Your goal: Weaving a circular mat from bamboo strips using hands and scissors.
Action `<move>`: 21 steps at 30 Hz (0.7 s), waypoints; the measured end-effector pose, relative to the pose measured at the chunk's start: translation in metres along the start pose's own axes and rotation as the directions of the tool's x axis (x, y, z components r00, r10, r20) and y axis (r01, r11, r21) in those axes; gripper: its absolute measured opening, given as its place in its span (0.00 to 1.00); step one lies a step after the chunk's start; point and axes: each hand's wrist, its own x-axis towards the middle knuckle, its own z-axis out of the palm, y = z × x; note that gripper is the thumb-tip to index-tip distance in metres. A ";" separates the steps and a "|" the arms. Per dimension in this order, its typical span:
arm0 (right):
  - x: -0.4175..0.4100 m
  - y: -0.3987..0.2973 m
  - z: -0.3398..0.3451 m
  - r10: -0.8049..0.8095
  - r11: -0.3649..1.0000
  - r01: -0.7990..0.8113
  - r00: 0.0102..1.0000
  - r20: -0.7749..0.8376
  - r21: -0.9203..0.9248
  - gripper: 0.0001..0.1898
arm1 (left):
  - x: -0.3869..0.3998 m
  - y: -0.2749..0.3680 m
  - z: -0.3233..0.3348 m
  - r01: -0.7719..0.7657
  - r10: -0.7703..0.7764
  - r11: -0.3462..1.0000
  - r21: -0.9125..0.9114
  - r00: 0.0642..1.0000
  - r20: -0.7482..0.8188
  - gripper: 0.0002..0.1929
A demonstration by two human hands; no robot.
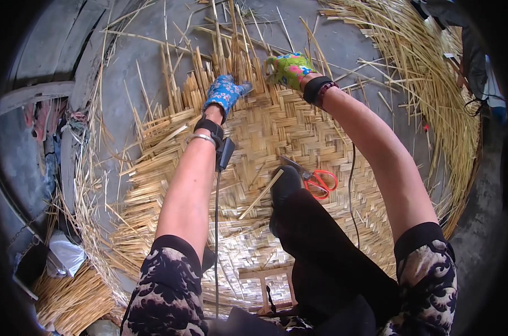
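A woven mat of flattened reed or straw strips (262,134) spreads over the floor in front of me, loose strip ends (235,46) standing out from its far edge. My left hand (224,93), in a blue floral glove, rests at that edge with its thumb pointing right; its fingertips are hidden. Just to the right, my right hand (291,69) wears a green floral glove and has its fingers curled at the strip ends of the edge. Red-handled scissors (320,183) lie on the mat beside my dark shoe (285,185).
A big pile of loose stalks (422,84) lies at the right. On the left are a wooden frame (75,122), a stalk bundle (77,300) and a white plastic bag (65,254). A low wooden stool (266,285) is beneath me. A cable (217,235) hangs from my left wrist.
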 end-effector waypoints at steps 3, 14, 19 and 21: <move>-0.004 -0.011 -0.003 0.191 0.907 -0.170 0.981 -0.017 0.385 0.16 | 0.004 -0.011 0.002 -0.016 0.015 1.000 -0.025 0.998 -0.060 0.33; -0.021 0.016 0.008 0.308 0.949 -0.310 0.950 0.045 0.057 0.13 | -0.009 0.009 0.001 0.055 -0.047 0.991 0.121 0.997 -0.067 0.27; -0.015 0.011 0.032 0.223 0.971 -0.223 0.975 0.009 0.085 0.16 | -0.011 0.009 0.020 0.088 -0.073 0.995 0.046 0.964 -0.255 0.27; -0.010 -0.015 0.018 0.258 0.963 -0.263 0.963 0.072 0.058 0.16 | -0.011 0.004 0.019 0.112 -0.082 0.988 0.102 0.963 -0.258 0.28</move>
